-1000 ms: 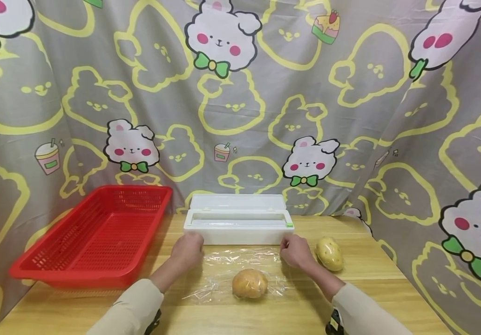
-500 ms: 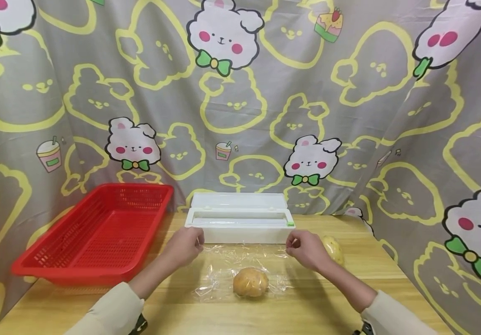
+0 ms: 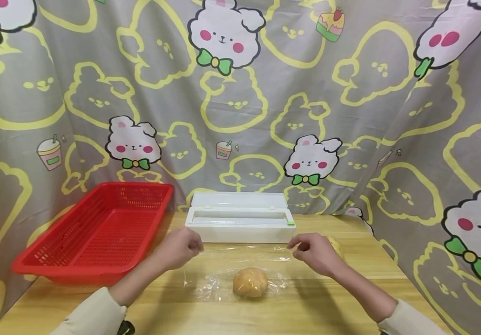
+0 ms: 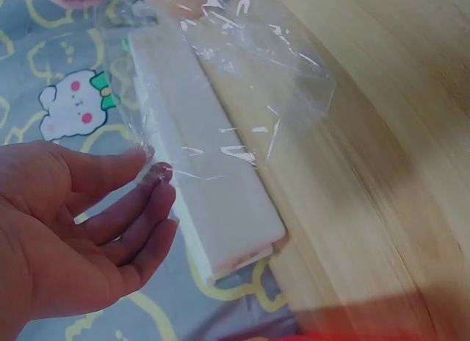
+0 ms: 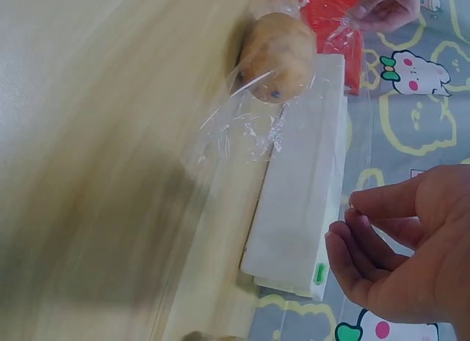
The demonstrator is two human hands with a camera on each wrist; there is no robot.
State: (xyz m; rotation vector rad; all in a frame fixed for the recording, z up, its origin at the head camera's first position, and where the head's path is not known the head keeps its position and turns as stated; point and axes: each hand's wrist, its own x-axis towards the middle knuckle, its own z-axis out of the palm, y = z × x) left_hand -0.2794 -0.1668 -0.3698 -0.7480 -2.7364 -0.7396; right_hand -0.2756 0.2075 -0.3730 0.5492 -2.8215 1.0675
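Note:
A sheet of clear plastic wrap (image 3: pixel 213 284) stretches between both hands, with a brown potato (image 3: pixel 250 283) at its near part in the head view. My left hand (image 3: pixel 179 250) pinches one far corner of the film between thumb and fingertips, as the left wrist view shows. At the opposite corner, the thumb and index finger of my right hand (image 3: pixel 316 253) pinch the film. Both hands are raised above the table, in front of the white wrap dispenser (image 3: pixel 240 233). In the right wrist view, film covers part of the potato (image 5: pixel 277 58).
The dispenser's lid (image 3: pixel 239 200) stands up at the back. A second potato (image 3: pixel 335 245), partly hidden behind the right hand, lies on the wooden table (image 3: pixel 206 321). To the left stands a red plastic basket (image 3: pixel 110 232). A patterned cloth (image 3: pixel 240 102) hangs behind.
Both hands have lifted off the table and moved slightly apart, drawing the film's far edge up and wider. The right hand now covers much of the second potato. The brown potato stays in place.

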